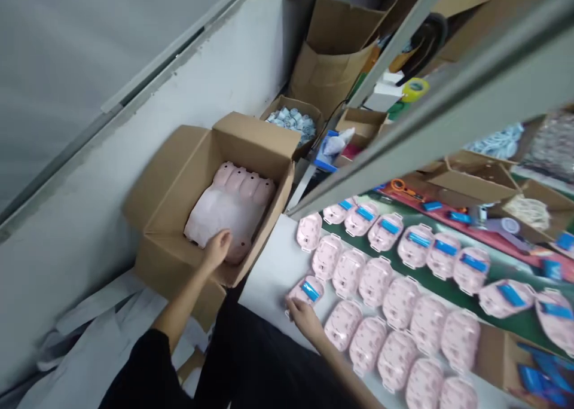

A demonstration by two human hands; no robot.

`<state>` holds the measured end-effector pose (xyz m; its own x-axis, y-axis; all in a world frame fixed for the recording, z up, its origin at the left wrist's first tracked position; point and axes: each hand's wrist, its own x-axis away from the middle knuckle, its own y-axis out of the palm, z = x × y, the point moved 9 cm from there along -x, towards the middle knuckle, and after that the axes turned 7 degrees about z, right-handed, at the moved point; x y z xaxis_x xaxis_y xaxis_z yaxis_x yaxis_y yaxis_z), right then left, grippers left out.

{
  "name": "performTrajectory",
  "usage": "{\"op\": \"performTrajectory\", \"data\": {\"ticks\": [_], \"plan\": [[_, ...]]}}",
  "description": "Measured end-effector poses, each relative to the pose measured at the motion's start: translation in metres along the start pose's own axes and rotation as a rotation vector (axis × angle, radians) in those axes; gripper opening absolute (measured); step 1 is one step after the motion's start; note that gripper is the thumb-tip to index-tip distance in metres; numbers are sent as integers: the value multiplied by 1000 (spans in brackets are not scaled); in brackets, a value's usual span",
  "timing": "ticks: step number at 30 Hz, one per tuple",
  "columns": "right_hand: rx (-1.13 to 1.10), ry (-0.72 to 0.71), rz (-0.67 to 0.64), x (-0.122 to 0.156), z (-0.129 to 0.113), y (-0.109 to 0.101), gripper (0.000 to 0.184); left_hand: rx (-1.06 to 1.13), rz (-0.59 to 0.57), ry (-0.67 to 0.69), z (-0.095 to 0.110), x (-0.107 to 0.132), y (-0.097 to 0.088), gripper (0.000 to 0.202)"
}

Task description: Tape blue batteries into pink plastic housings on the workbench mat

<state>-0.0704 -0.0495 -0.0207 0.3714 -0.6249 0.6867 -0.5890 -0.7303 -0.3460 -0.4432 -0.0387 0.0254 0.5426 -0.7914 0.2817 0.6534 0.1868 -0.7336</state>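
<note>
My left hand [217,250] reaches over the near edge of an open cardboard box [168,188], its fingers curled against a white translucent sheet [224,211]. What those fingers grip, if anything, is hidden. Under and beyond the sheet lie pink plastic shells [249,185] in rows. On the white work surface [264,277], my right hand [301,314] pinches the near edge of a pink shell with a blue battery pack [309,290] on it. Rows of similar pink shells [350,271] lie to its right.
Farther back, more shells with blue packs [419,241] line a green mat. A grey metal beam [403,128] crosses above the bench. Small light-blue parts fill a carton [293,119] behind the box. At lower right stands a box of blue packs [538,379].
</note>
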Motion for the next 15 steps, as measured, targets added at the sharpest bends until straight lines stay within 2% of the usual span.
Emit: {"op": "performTrajectory", "data": {"ticks": [1,3,5,6,7,9,11,13,15], "plan": [[-18,-118,-7,-17,-50,1,60,-28,7,-12,-17,-36,-13,39],[18,-370,-2,-67,-158,11,48,-83,0,-20,-44,-119,-20,31],[220,-542,58,-144,-254,27,34,-130,20,-21,-62,-207,-14,25],[355,-563,99,-191,-290,37,33,-147,49,-27,-69,-249,-8,26],[473,-527,136,-242,-316,47,37,-160,88,-39,-77,-287,-2,32],[584,-351,208,-344,-338,59,51,-173,174,-81,-95,-347,12,50],[597,-182,293,-427,-336,63,63,-175,237,-135,-116,-384,28,64],[605,-134,401,-482,-329,61,71,-170,269,-169,-133,-399,46,67],[600,-141,496,-514,-324,57,75,-167,291,-180,-143,-400,60,68]]}}
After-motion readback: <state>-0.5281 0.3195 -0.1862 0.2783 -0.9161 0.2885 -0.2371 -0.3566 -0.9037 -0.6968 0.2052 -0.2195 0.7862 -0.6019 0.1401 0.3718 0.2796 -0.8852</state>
